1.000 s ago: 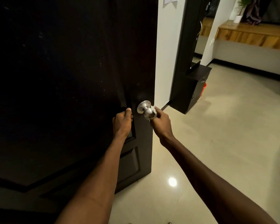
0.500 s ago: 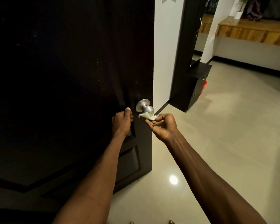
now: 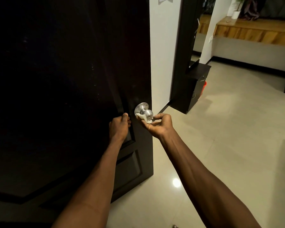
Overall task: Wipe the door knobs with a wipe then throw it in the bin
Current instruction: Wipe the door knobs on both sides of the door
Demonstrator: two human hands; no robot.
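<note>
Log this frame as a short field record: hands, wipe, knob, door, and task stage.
left hand: braced on the door, beside the knob
right hand: palm up under the knob, holding the wipe
wipe: white, crumpled, pressed to the knob's underside
knob: silver, round, near the door's edge
door: dark, open
bin: none identifiable
stage: wiping under way; wipe not yet thrown away

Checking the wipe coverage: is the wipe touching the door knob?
Touching. The head view shows the wipe pressed up against the underside of the door knob, held from below by the right hand.
</note>
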